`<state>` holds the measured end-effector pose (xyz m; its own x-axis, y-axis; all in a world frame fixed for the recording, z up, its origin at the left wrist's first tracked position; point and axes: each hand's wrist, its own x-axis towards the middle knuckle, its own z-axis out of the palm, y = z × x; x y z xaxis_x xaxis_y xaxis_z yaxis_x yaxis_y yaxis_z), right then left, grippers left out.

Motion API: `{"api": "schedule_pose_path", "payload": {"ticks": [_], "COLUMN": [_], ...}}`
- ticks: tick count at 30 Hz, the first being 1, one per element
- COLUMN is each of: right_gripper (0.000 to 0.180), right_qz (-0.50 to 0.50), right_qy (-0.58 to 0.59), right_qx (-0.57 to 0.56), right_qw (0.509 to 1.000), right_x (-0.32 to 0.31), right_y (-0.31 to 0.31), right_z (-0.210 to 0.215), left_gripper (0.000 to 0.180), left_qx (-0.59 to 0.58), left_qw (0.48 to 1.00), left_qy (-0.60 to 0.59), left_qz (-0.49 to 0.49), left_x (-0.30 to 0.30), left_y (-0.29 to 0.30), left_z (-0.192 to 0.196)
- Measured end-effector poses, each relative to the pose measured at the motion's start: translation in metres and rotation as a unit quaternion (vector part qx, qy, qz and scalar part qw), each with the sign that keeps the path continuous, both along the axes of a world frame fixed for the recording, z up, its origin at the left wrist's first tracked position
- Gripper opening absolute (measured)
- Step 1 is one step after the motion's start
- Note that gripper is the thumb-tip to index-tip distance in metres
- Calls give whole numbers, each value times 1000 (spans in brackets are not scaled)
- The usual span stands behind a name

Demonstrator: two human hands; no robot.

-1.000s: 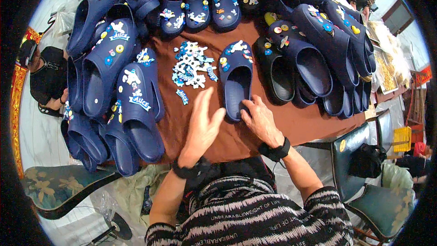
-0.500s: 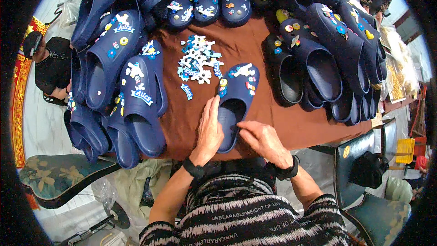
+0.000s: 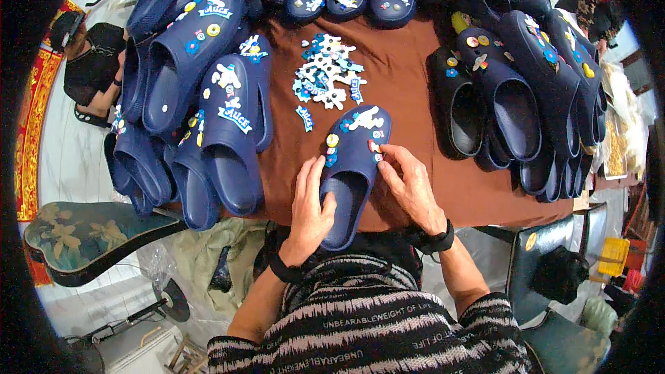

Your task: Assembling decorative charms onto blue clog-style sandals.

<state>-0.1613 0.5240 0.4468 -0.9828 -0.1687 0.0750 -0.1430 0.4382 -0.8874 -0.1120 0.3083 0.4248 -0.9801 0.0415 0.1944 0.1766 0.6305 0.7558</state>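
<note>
Both hands (image 3: 309, 218) on clog (image 3: 355, 159); yellowish pieces (image 3: 615, 147) in tray (image 3: 616, 176)

Seemingly a workshop: clogs (image 3: 229, 133) line the table (image 3: 410, 79) on three sides, loose charms (image 3: 325, 75) lie heaped on it, and chairs (image 3: 90, 241) stand beside it.

From afar I see the left hand (image 3: 309, 211) holding a navy clog (image 3: 355, 156) over the table's near edge (image 3: 464, 216); the right hand (image 3: 413, 185) perhaps touches its side charm (image 3: 375, 145). Loose charms (image 3: 324, 73) lie farther from this edge.
</note>
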Motion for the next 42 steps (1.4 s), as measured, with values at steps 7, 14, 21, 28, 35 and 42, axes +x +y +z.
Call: {"api": "schedule_pose_path", "payload": {"ticks": [7,14,21,28,35,42], "right_gripper": [27,32,33,40,53,30], "right_qz": [3,-11,77,48,79,116], "right_qy": [-17,2,79,8,65,150], "right_qx": [-30,3,54,3,136,194], "right_qw": [999,1000,992,999,985,963], "right_x": [-19,-54,-70,-117,-135,-130], "right_y": [1,-10,-39,-34,-56,-73], "right_z": [2,-3,-21,-25,-13,-1], "left_gripper": [72,83,89,86,75,86], "left_qx": [37,43,67,47,-20,-109], "left_qw": [997,999,997,997,997,987], "left_qy": [22,7,15,60,50,114], "left_qz": [-71,-17,43,16,59,-13], "left_x": [-23,16,10,-33,-16,-16], "left_y": [1,-1,-13,-14,-6,-3], "left_z": [-5,11,5,-4,-2,-3]}}
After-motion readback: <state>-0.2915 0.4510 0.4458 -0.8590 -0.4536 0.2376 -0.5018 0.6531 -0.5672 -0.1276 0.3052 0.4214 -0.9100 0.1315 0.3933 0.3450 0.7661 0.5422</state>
